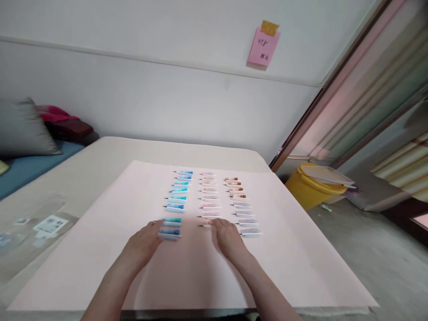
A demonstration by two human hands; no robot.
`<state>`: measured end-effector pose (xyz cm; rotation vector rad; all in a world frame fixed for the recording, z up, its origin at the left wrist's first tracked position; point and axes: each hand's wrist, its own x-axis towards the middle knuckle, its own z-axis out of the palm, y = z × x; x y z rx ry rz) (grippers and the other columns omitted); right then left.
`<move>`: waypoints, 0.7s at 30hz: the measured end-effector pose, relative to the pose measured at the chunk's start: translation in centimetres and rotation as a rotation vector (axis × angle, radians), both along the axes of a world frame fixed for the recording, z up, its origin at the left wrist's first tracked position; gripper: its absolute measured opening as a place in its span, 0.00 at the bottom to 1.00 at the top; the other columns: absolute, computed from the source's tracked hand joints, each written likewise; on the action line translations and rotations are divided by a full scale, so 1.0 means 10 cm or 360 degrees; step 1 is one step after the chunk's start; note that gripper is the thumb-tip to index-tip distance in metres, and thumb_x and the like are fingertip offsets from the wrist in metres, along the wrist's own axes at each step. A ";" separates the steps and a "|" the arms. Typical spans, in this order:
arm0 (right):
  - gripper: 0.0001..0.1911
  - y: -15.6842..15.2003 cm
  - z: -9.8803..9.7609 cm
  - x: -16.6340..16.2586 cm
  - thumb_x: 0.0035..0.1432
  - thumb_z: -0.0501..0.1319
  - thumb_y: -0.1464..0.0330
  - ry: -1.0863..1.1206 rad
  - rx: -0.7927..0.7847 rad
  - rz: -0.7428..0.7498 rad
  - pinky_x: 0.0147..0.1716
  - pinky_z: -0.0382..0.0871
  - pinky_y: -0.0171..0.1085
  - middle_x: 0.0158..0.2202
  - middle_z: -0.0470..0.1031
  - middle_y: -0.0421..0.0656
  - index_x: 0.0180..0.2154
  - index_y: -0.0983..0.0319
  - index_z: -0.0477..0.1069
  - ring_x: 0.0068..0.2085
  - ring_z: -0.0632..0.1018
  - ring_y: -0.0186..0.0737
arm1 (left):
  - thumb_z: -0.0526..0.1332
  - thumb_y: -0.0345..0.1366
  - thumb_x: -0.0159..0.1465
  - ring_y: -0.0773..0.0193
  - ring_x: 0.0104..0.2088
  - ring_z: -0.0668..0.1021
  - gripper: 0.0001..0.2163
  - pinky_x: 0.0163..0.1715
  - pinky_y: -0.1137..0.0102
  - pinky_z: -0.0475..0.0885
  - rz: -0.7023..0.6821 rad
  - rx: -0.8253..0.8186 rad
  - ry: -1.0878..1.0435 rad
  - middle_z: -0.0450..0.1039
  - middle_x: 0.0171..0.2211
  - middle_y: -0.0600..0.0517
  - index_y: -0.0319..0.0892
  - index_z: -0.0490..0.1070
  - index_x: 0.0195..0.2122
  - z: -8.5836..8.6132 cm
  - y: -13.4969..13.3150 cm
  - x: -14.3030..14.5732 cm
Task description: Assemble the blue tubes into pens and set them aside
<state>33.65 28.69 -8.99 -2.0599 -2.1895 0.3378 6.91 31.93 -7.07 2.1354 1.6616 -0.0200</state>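
Observation:
Three columns of small pens lie on a pale pink sheet (100, 249) spread over the table. The left column (177, 196) has blue pens, the middle column (209, 191) pinkish ones, the right column (239, 200) brown and grey ones. My left hand (143, 245) rests flat on the sheet, fingers stretched, its tips touching the nearest blue pens (170, 227). My right hand (227, 236) lies flat too, fingertips at the nearest pen (205, 224) of the middle column. Neither hand grips anything that I can see.
Clear plastic bags with labels (40, 227) lie on the beige table at the left. A grey pillow (23, 129) and red cloth (63, 120) sit on a bed behind. A yellow bucket (310, 187) stands on the floor at right. A pink note (263, 44) hangs on the wall.

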 end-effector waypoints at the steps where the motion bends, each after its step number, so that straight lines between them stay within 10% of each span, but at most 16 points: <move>1: 0.17 0.01 -0.02 0.00 0.58 0.46 0.76 0.0000 0.0026 0.0009 0.44 0.57 0.37 0.44 0.72 0.45 0.45 0.60 0.66 0.48 0.69 0.39 | 0.46 0.35 0.60 0.57 0.52 0.68 0.21 0.45 0.66 0.63 -0.0003 0.0003 0.0003 0.64 0.53 0.46 0.42 0.58 0.55 0.00 0.00 0.00; 21: 0.16 0.02 -0.11 -0.10 0.58 0.46 0.76 -0.0091 0.0062 0.0120 0.43 0.55 0.37 0.41 0.73 0.45 0.44 0.60 0.66 0.43 0.72 0.39 | 0.46 0.34 0.59 0.58 0.54 0.67 0.21 0.47 0.67 0.63 0.0019 -0.0061 0.0028 0.63 0.55 0.48 0.43 0.59 0.55 0.12 -0.03 0.04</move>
